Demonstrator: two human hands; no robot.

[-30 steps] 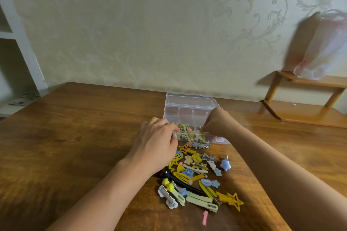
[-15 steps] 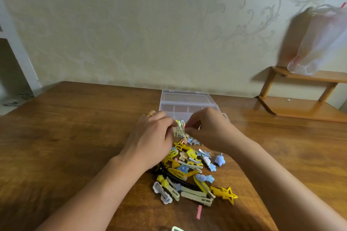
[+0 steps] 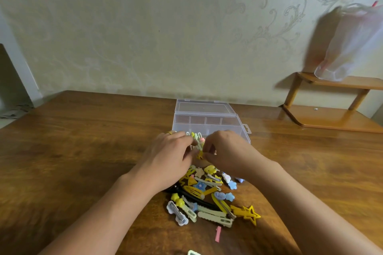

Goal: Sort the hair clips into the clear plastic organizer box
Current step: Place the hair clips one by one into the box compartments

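Observation:
A clear plastic organizer box [image 3: 209, 119] stands open on the wooden table [image 3: 83, 151], its lid laid back toward the wall and several clips [image 3: 196, 136] in its near compartment. In front of it lies a pile of hair clips [image 3: 207, 194], mostly yellow, blue and pale green. My left hand [image 3: 167, 159] and my right hand [image 3: 226, 153] meet just above the pile's far end, in front of the box. Their fingertips curl round a small yellow clip [image 3: 200, 154] between them. The near wall of the box is hidden behind my hands.
A yellow star clip [image 3: 248, 214] and a pink clip [image 3: 218, 233] lie at the pile's near right. A pale green clip [image 3: 193, 252] sits at the bottom edge. A wooden corner shelf [image 3: 331, 118] with a plastic bag [image 3: 352, 47] stands at the back right.
My right hand came back from over the box toward the pile and met the left hand. Both hands now pinch a small yellow clip between them.

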